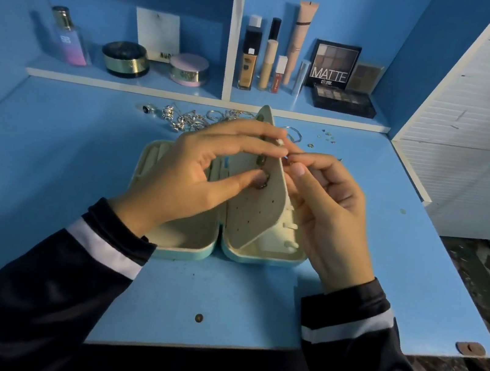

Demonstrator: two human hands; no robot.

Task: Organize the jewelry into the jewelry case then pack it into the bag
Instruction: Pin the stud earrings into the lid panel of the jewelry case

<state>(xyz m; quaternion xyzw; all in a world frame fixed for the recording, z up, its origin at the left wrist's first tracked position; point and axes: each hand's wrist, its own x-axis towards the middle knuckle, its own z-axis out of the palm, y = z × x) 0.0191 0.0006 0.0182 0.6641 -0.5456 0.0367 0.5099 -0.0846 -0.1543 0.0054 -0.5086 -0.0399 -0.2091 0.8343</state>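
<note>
A cream and teal jewelry case (185, 248) lies open on the blue desk. Its perforated earring panel (258, 206) stands raised in the middle, with a few earrings fixed near its top. My left hand (204, 172) holds that panel, the thumb pressing an earring on its front and the fingers reaching over its top edge. My right hand (326, 211) pinches a small earring piece at the panel's right edge, behind it. Loose silver and gold jewelry (190, 119) lies in a pile behind the case, and small earrings (325, 137) are scattered to the right. No bag is in view.
A shelf behind the desk carries a perfume bottle (68, 35), two round jars (125, 59), foundation tubes (249, 57) and eyeshadow palettes (334, 66). A white wall panel (477, 126) bounds the desk on the right. The desk's right edge (460, 274) drops to the floor.
</note>
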